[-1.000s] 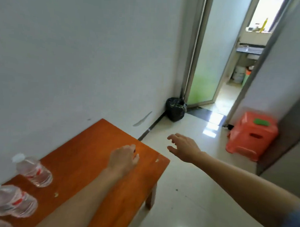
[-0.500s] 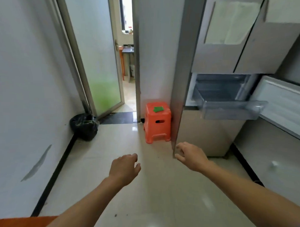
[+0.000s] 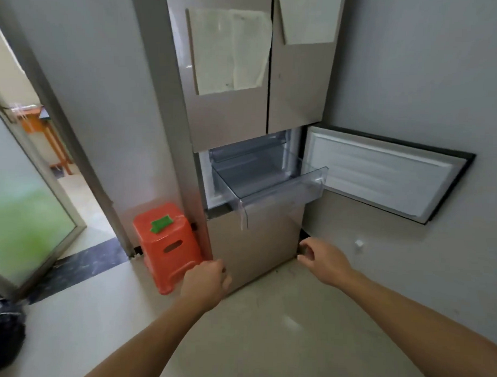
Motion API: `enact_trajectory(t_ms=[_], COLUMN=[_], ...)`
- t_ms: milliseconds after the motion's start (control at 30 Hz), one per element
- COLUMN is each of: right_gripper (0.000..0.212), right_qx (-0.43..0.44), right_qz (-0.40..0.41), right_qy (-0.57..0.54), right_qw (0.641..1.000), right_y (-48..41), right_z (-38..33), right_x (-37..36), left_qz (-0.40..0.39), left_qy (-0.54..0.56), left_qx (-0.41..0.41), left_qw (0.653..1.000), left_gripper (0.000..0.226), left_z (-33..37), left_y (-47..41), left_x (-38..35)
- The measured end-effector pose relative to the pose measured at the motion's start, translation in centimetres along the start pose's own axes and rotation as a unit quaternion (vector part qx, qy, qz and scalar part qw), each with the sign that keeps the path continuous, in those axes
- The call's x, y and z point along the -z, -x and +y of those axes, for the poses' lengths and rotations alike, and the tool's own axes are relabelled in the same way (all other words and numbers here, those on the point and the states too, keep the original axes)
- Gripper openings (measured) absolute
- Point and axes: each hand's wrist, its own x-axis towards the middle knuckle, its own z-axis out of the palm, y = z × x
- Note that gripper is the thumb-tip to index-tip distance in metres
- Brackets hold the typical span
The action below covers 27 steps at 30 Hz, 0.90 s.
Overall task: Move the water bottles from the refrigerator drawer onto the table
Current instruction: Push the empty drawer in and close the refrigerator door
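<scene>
The silver refrigerator (image 3: 233, 114) stands ahead with a small middle door (image 3: 382, 181) swung open to the right. A clear plastic drawer (image 3: 281, 193) is pulled out of that compartment, and I see no bottle inside it. My left hand (image 3: 206, 282) hangs in front of the fridge's lower panel, fingers loosely curled, holding nothing. My right hand (image 3: 323, 260) hovers lower right of the drawer, fingers relaxed and empty. The table and water bottles are out of view.
An orange plastic stool (image 3: 169, 247) with a green patch stands against the fridge's left side. A frosted glass door (image 3: 21, 214) and open doorway lie at left. A black bag (image 3: 0, 332) sits on the floor at lower left. Grey wall at right.
My view has swung from the orange table with bottles round to the refrigerator and come closer. Both hands stayed empty and now hang before the fridge's lower panel.
</scene>
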Motion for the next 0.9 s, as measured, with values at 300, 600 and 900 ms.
enact_trajectory(t_ms=[300, 600, 900], right_gripper=[0.033, 0.022, 0.019], right_qx=[-0.112, -0.259, -0.353], right_qz=[0.031, -0.046, -0.022], right_qy=[-0.163, -0.453, -0.601], right_qw=[0.98, 0.852, 0.717], right_y=[-15.5, -34.9, -42.2], right_z=[10.2, 15.6, 16.6], right_x=[1.2, 1.7, -0.4], left_qz=[-0.058, -0.019, 0.08], left_qy=[0.154, 0.506, 0.619], left_qx=[0.092, 0.338, 0.447], left_qw=[0.982, 0.794, 0.64], left_gripper=[0.025, 0.029, 0.038], left_z=[4.6, 11.5, 13.2], left_y=[-16.6, -31.2, -36.0], left_x=[-5.1, -9.9, -11.7])
